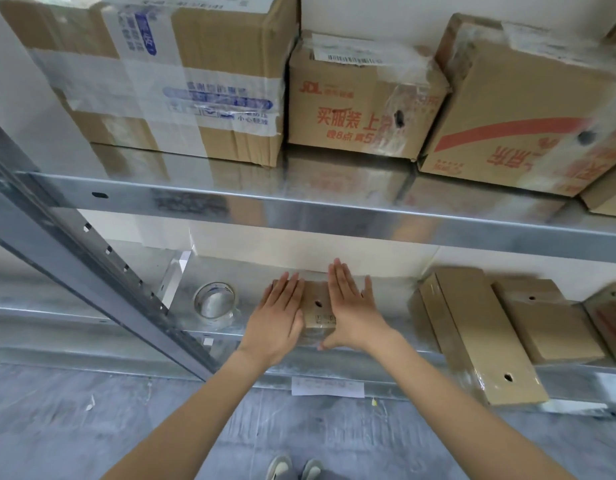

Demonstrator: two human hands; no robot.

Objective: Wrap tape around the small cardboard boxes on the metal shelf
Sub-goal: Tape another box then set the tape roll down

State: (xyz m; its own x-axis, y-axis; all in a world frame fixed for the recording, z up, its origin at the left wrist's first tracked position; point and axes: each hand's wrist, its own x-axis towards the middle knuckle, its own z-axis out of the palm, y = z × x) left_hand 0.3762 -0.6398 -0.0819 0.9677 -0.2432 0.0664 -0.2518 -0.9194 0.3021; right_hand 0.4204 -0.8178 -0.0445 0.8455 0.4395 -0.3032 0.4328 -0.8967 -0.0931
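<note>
We observe two bare forearms without sleeves, a left hand and right hand ungloved, and grey-and-white slip-on shoes

1. Middle carton on the upper shelf carried a red "JDL" logo, with red Chinese print "买服装 上京" beneath it.
2. The line below that read roughly "晚8点 真5", partly lost under tape glare.
3. A barcode label sat on the same carton's top; digits were too small to read.
4. Left carton had blue-printed tape; only "小心轻放" was legible.
5. Right carton showed large red characters, upside-down, unreadable.
6. The white slip on the lower shelf edge was blurred.
</note>
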